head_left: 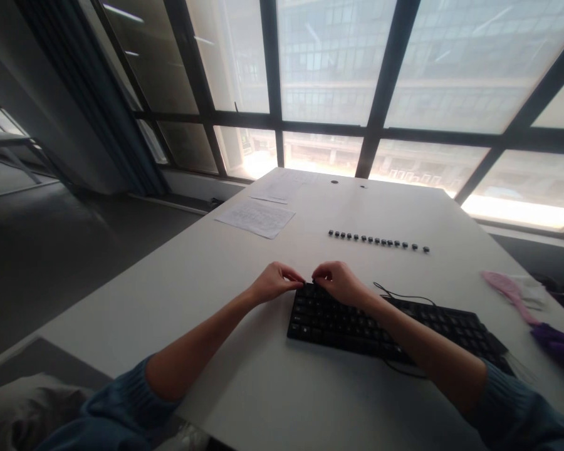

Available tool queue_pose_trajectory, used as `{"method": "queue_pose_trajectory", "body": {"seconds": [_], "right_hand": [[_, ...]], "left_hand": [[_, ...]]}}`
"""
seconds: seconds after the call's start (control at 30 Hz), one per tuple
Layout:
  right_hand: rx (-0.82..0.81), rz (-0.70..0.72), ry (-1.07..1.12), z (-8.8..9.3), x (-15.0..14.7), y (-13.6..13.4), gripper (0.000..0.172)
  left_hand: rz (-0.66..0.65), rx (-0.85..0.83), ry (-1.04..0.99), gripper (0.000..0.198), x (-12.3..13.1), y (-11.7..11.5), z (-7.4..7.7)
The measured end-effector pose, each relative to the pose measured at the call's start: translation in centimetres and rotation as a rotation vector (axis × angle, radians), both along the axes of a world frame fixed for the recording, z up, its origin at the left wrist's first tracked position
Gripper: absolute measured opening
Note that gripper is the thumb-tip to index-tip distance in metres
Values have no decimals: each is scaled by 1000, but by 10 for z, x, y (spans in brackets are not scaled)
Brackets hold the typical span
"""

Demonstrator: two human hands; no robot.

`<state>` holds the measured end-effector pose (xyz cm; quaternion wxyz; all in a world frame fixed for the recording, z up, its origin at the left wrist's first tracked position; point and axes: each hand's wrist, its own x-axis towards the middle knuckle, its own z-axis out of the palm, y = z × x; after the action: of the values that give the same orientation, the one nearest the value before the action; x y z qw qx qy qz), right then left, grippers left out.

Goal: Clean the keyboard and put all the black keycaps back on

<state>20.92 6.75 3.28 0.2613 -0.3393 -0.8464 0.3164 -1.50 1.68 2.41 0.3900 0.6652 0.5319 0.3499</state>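
Observation:
A black keyboard lies at a slant on the white table, its right part crossed by my right forearm. At its far left corner my left hand is closed in a pinch, thumb and fingertips touching the edge; what they hold, if anything, is too small to make out. Close beside it, my right hand pinches a small dark piece that looks like a keycap over the top row. Beyond the keyboard, several black keycaps stand in a line. A black cable loops behind the keyboard.
Printed paper sheets lie at the far left of the white table. To the right are a pink strap-like object and a purple cloth. Large windows rise behind the table, with a blue curtain at left.

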Motion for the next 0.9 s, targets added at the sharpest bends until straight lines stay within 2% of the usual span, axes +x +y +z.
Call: {"method": "queue_pose_trajectory", "body": {"seconds": [0.23, 0.9], "right_hand": [[-64, -8, 22, -6, -2, -4, 23], [-70, 12, 59, -16, 8, -1, 22]], "left_hand": [[7, 30, 12, 23, -3, 3, -6], [-21, -7, -17, 21, -1, 0, 0]]}}
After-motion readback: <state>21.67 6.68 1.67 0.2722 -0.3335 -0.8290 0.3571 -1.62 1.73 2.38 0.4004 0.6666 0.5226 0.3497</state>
